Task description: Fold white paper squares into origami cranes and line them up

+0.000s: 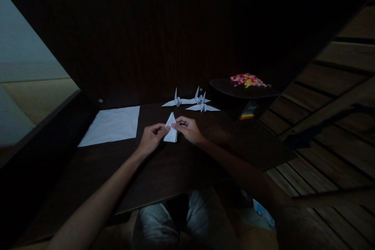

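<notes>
Between my two hands is a folded white paper [170, 136], narrow and pointed at its far end, held over the dark desk. My left hand [152, 136] pinches its left side, thumb on the front face. On its right side my right hand [189, 128] grips it too, with the thumb laid across the paper and the fingers curled behind. Just beyond my hands stand three white paper cranes with wings spread: one crane [177, 102] to the left, another crane [198, 97] behind, and a third crane [202, 107] at the front right.
A creased white sheet [113, 125] lies flat on the left of the desk [164, 172]. Small pink, red and yellow pieces [248, 79] are heaped on a rounded shelf [234, 90] at the right. A dark upright panel [140, 39] closes the back.
</notes>
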`<state>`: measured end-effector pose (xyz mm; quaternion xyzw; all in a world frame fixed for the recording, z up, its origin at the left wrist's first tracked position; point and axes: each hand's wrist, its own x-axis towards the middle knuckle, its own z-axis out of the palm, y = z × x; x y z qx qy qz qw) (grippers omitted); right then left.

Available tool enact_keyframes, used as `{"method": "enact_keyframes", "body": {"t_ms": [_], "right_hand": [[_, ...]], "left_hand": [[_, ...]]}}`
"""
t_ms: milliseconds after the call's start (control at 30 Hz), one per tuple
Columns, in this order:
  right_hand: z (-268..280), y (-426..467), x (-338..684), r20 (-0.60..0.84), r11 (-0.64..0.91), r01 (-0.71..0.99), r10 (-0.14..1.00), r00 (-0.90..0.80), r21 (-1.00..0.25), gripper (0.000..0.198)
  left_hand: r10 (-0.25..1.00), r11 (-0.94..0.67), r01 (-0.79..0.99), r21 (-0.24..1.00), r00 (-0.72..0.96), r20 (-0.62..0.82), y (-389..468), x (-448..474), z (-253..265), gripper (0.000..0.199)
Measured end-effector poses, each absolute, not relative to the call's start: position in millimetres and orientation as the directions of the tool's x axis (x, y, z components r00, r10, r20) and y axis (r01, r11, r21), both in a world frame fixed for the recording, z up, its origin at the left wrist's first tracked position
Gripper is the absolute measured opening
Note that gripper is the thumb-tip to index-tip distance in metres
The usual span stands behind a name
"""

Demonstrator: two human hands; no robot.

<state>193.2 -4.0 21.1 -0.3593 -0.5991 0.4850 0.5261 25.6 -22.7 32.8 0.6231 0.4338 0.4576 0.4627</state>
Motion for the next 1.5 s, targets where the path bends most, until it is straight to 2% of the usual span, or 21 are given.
{"method": "enact_keyframes", "body": {"t_ms": [267,467,600,833,967,1067,1233,1367,1500], "right_hand": [[22.4,-4.8,192.6,0.318,0.312,-0.057,0.936,-0.153,-0.948,0.02],[25.0,-3.5,193.6,0.267,0.242,-0.153,0.949,-0.166,-0.958,0.02],[27.4,-5.5,193.6,0.191,0.134,-0.265,0.961,-0.201,-0.955,0.02],[27.4,-5.2,193.2,0.194,0.166,-0.16,0.965,-0.175,-0.973,0.024],[26.8,-4.7,193.1,0.191,0.157,-0.195,0.966,-0.173,-0.968,0.025],[27.4,-4.7,193.6,0.181,0.141,-0.219,0.968,-0.175,-0.966,0.026],[30.1,-7.2,195.0,0.167,0.135,-0.15,0.959,-0.23,-0.979,0.034],[27.1,-8.0,194.3,0.174,0.156,-0.084,0.936,-0.305,-0.984,0.037],[22.3,-5.5,193.5,0.168,0.151,-0.079,0.936,-0.309,-0.985,0.033]], "left_hand": [[0.942,-0.155,0.118,0.981,0.315,0.111,-27.2,26.3,37.4,0.032],[0.916,-0.184,0.129,0.974,0.381,0.123,-26.0,24.7,37.6,0.029],[0.913,-0.145,0.087,0.986,0.395,0.1,-25.3,24.5,37.8,0.028],[0.921,-0.113,0.104,0.988,0.384,0.065,-23.3,23.4,35.3,0.025],[0.914,-0.106,0.105,0.989,0.402,0.055,-23.3,23.5,36.1,0.024],[0.926,-0.098,0.072,0.993,0.371,0.064,-23.1,24.6,35.9,0.025],[0.968,-0.088,-0.027,0.996,0.232,0.092,-19.2,25.7,33.2,0.034],[0.981,-0.143,-0.019,0.99,0.132,0.144,-17.1,24.0,33.4,0.04],[0.982,-0.166,-0.004,0.986,0.091,0.166,-16.7,23.2,33.0,0.049]]}}
